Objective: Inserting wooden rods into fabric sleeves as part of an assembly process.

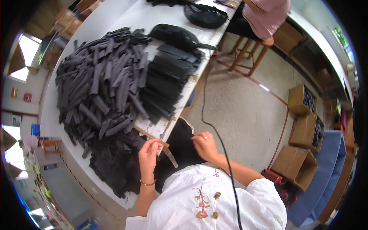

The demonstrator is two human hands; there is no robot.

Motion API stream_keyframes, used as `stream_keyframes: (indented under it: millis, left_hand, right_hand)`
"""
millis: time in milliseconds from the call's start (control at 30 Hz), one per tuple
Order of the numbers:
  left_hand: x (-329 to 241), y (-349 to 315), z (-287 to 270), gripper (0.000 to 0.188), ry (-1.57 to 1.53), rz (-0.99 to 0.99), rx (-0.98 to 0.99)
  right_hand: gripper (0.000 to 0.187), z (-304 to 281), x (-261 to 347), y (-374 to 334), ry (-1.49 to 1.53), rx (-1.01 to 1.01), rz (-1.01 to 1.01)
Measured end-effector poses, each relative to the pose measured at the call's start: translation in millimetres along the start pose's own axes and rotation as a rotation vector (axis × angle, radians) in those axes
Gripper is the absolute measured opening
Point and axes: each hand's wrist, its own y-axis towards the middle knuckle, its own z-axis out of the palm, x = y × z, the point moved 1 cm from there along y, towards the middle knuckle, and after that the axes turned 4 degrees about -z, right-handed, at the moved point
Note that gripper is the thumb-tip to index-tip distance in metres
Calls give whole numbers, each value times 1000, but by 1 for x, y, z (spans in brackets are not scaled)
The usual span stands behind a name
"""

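Observation:
My left hand is closed at the table's near edge, thumb and fingertips pinched on a thin tan strip. Beside these fingers a pale, see-through strip hangs down over black cloth on my lap. To the right, my right hand hovers above the cloth's edge with fingers curled together; whatever they pinch, if anything, is too small to make out. A big heap of dark grey fabric strips lies just beyond my left hand. Next to it are stacked black fabric pieces.
Black bags rest farther along the white table. A black cable hangs across the view, past my right forearm. Another person in pink sits on a wooden stool. Cardboard boxes stand on the floor at right.

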Motion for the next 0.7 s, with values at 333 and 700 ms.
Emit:
stream_keyframes:
  millis: [333,700]
  left_hand:
    - [8,89,107,15,859,759,413]
    - [16,119,111,11,936,649,377]
  right_hand:
    - [15,2,-191,-27,-12,-51,623]
    - [21,166,-292,154,140,260,430]
